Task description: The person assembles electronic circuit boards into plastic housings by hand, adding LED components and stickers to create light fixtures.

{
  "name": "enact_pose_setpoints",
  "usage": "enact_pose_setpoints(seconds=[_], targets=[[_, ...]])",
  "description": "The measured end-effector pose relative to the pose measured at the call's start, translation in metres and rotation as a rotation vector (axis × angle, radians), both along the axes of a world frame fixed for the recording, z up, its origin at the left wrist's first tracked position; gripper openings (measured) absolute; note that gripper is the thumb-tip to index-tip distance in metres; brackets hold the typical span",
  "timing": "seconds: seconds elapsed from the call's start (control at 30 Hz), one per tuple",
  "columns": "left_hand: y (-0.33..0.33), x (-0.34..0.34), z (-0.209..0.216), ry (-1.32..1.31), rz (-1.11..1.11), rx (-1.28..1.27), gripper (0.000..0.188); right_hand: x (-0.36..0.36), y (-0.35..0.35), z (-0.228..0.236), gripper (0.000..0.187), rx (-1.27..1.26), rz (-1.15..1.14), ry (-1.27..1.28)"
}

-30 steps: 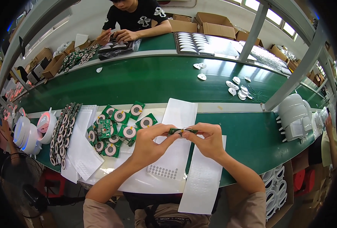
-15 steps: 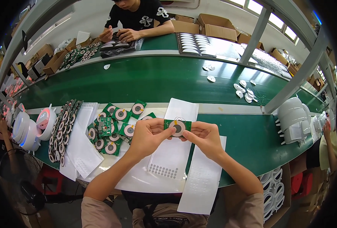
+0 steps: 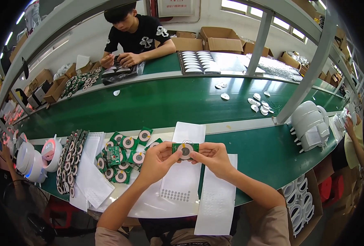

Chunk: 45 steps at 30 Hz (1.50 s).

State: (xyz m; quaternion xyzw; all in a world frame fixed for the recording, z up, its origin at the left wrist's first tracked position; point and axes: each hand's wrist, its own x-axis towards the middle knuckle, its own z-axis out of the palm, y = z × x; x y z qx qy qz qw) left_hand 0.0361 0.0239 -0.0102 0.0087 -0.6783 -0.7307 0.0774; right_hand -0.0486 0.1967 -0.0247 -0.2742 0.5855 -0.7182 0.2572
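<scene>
Between my two hands I hold a green circuit board with a round coil, upright and facing me. My left hand grips its left end, thumb on the coil's lower edge. My right hand pinches the right end, its thumb also against the coil. Below the board lies a white sheet with rows of grey round stickers. A second white sheet with faint round marks lies under my right forearm. Left of my left hand is a loose pile of similar coil boards.
Stacked rows of coil boards stand left of the pile, beside white rounded devices. White housings are at the right. Across the green belt, scattered with white pieces, a co-worker handles parts. A box of white rings sits below right.
The view has tilted upward, so the scene sits lower in the picture. Both hands still hold the coil board, with the thumbs on it in nearly the same place.
</scene>
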Motion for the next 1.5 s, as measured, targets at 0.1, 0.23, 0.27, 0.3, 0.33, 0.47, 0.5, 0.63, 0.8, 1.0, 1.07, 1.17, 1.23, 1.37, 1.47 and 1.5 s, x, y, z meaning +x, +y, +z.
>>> enact_pose_setpoints(seconds=[0.1, 0.23, 0.27, 0.3, 0.33, 0.47, 0.5, 0.63, 0.8, 1.0, 1.07, 1.17, 1.23, 1.37, 1.47, 1.5], targets=[[0.001, 0.0, 0.003, 0.001, -0.014, -0.015, 0.02, 0.0, 0.001, 0.0, 0.02, -0.039, 0.027, -0.067], [0.0, 0.0, -0.002, 0.027, -0.013, -0.018, 0.019, 0.0, 0.001, -0.001, 0.022, -0.06, 0.048, -0.076], [0.0, 0.001, -0.003, 0.035, -0.019, -0.004, 0.019, 0.0, 0.001, -0.001, 0.021, -0.062, 0.046, -0.086], [0.001, 0.0, -0.003, 0.035, -0.021, -0.007, 0.019, 0.0, 0.002, -0.002, 0.02, -0.063, 0.045, -0.097], [0.002, -0.001, -0.002, 0.031, 0.013, -0.033, 0.018, 0.0, 0.002, -0.001, 0.02, -0.065, 0.044, -0.097], [0.003, -0.003, -0.011, 0.095, 0.149, -0.194, 0.015, 0.001, 0.002, -0.003, 0.015, -0.058, -0.004, 0.03], [0.004, -0.002, -0.011, 0.094, 0.156, -0.191, 0.015, 0.002, 0.001, -0.003, 0.013, -0.014, -0.044, 0.093], [0.007, 0.002, -0.008, 0.239, 0.264, -0.45, 0.016, 0.0, -0.001, -0.007, 0.011, 0.062, -0.039, 0.165], [0.007, 0.002, -0.011, 0.331, 0.264, -0.492, 0.019, -0.001, 0.002, -0.013, 0.011, 0.033, -0.095, 0.207], [0.009, 0.003, -0.011, 0.351, 0.243, -0.46, 0.018, 0.002, 0.002, -0.01, 0.009, 0.048, -0.135, 0.21], [0.009, 0.001, -0.012, 0.338, 0.248, -0.467, 0.019, 0.001, 0.001, -0.008, 0.008, 0.059, -0.159, 0.211], [0.002, 0.001, -0.008, 0.248, 0.181, -0.471, 0.02, 0.0, 0.0, -0.006, 0.01, 0.024, -0.126, 0.182], [-0.008, -0.002, -0.005, 0.338, 0.269, -0.619, 0.02, -0.005, -0.001, -0.01, 0.01, 0.024, -0.127, 0.16], [-0.065, 0.008, 0.03, 0.331, 0.495, -0.857, 0.016, -0.009, -0.015, 0.007, 0.015, 0.15, -0.164, 0.64], [-0.101, 0.017, 0.035, 0.214, 0.619, -0.802, 0.013, -0.006, -0.05, 0.022, 0.019, 0.166, -0.082, 1.049], [-0.109, 0.02, 0.035, 0.166, 0.681, -0.793, 0.012, -0.003, -0.062, 0.027, 0.021, 0.115, -0.047, 1.164]])
